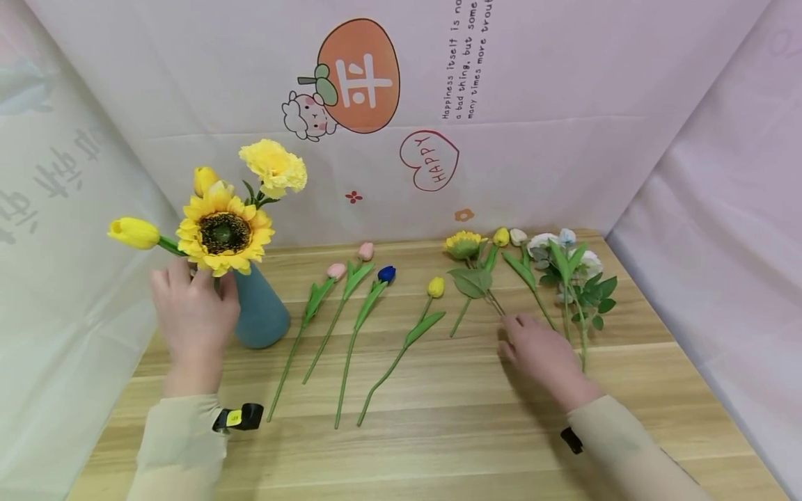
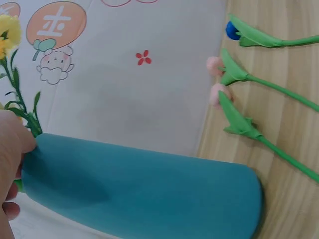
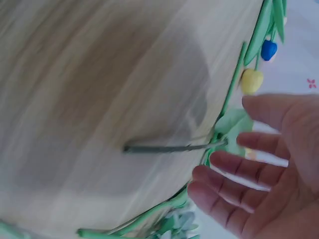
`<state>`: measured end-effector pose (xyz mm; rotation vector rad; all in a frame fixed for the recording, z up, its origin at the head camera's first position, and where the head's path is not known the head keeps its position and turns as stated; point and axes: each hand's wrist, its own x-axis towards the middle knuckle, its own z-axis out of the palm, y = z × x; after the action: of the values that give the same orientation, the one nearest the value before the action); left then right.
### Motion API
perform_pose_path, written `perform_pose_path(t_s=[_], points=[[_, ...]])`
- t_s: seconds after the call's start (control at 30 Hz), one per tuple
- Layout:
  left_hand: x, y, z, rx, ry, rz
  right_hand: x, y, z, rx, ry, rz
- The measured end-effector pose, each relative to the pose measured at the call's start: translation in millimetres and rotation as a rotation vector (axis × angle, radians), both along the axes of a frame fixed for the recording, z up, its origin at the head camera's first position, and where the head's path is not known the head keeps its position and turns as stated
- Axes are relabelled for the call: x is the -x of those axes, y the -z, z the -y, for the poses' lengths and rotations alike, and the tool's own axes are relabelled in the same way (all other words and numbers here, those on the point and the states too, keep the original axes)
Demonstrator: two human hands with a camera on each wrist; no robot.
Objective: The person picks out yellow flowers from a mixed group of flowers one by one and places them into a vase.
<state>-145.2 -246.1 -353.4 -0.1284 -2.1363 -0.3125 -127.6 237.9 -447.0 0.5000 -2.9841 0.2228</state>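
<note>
At the left, my left hand (image 1: 194,306) grips the neck of a teal vase (image 1: 260,313); in the left wrist view the thumb lies against the vase (image 2: 139,184) near its mouth. The vase holds a large sunflower (image 1: 224,233), a yellow carnation (image 1: 273,168) and two yellow tulips, one (image 1: 134,233) leaning out left. My right hand (image 1: 541,351) is over the table at the cut end of a second sunflower (image 1: 465,245), which lies flat. Its fingers are spread and apart from the sunflower stem (image 3: 169,148) in the right wrist view.
Between the hands lie two pink tulips (image 1: 336,271), a blue tulip (image 1: 386,275) and a yellow tulip (image 1: 436,287). Farther right are another yellow tulip (image 1: 500,237), a white tulip (image 1: 518,237) and white flowers (image 1: 589,263) with leaves. Printed cloth (image 1: 532,167) walls the wooden table (image 1: 438,445).
</note>
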Motion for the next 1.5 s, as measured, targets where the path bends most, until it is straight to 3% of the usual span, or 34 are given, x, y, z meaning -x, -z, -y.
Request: perform_pose_path(t_s=[0.2, 0.33, 0.43, 0.7, 0.87, 1.03, 1.27, 1.5], points=[[-3.0, 10.9, -8.3, -0.013, 0.009, -0.109, 0.4, 6.6, -12.1, 0.0, 0.158, 0.097], [-5.5, 20.4, -17.5, 0.043, 0.033, -0.157, 0.0, 10.4, -17.4, -0.013, 0.185, 0.167], [-6.9, 28.5, -24.7, 0.092, 0.075, -0.141, 0.1, 12.0, -19.4, -0.01, 0.189, 0.187], [-7.9, 51.5, -42.0, 0.158, 0.165, -0.02, 1.7, 11.6, -18.4, 0.047, 0.184, 0.277], [-13.2, 66.9, -53.0, 0.177, 0.206, 0.138, 2.3, 10.2, -14.5, 0.079, 0.17, 0.306], [-17.9, 81.3, -65.7, 0.205, 0.244, 0.283, 3.4, 2.1, -5.0, 0.187, 0.146, 0.322], [-23.3, 96.3, -88.5, 0.235, 0.305, 0.384, 3.1, -14.9, 19.6, 0.31, 0.102, 0.325], [-29.4, 107.2, -115.4, 0.264, 0.386, 0.504, -4.7, -14.1, 55.2, 0.469, 0.096, 0.377]])
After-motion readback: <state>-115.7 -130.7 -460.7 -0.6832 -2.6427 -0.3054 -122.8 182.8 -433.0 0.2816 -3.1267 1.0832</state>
